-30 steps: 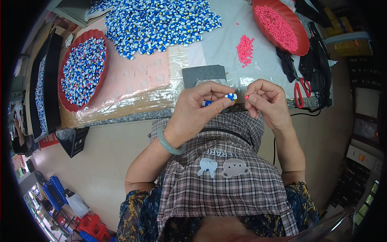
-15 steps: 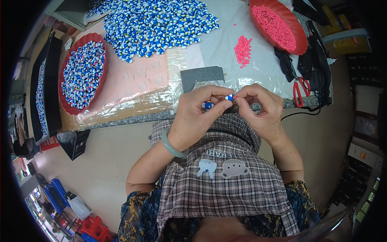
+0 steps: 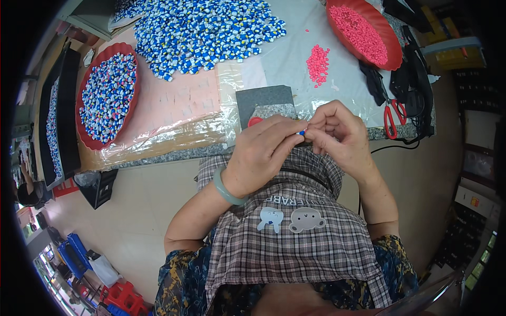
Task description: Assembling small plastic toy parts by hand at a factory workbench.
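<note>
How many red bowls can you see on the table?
2: the left bowl, full of blue-and-white pieces, and the right bowl, at the upper right, with pink pieces.

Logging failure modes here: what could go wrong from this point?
1. The small blue piece is mostly hidden between the left hand and right hand; it might slip.
2. Loose pink pieces lie outside the red dish; an arm could scatter them.
3. The red-handled scissors lie near the front edge of the table; a bump might drop them.
</note>
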The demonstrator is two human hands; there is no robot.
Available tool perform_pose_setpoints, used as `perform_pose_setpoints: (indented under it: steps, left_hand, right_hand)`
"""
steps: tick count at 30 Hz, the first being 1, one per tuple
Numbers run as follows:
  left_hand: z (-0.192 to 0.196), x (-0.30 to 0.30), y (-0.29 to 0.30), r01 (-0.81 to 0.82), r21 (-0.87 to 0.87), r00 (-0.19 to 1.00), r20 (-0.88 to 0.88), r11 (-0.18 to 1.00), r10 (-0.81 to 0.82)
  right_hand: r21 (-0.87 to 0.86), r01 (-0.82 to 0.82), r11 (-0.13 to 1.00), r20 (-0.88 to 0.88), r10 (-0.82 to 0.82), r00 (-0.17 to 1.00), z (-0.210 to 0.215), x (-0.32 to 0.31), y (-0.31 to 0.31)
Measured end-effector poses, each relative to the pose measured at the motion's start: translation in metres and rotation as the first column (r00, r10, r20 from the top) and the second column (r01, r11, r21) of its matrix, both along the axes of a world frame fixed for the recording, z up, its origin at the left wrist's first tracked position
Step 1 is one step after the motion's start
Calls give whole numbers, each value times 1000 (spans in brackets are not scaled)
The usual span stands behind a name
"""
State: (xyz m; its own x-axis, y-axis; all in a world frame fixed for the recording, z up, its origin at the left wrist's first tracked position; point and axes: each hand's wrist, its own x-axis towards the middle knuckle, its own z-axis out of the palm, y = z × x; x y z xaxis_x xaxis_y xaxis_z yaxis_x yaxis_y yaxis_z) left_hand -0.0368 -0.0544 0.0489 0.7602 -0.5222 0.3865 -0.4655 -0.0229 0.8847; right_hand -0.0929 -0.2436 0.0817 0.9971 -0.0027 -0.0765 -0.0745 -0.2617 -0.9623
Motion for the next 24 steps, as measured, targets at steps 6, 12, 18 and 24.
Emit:
perform_pose_setpoints:
  steps: [6,12,18,24]
  left_hand:
    - [0,1,-3,27,-6,994,102,1000,-26]
    - [9,9,11,29,46,998,-56,999,-26]
    - [-9,36,35,-169,-543,538,-750,823,-384]
    - [-6,52,47,-310,-443,559,-801,841,-216]
  right_hand:
    - [199,21,980,-143,8,990,1,2,-2]
    - [213,9,977,-130,19,991,-4,11,-44]
    - [-511,245,824,294,-101,951,-46,35,-60]
    - [-634,213,743,432,111,895,-54,52,-54]
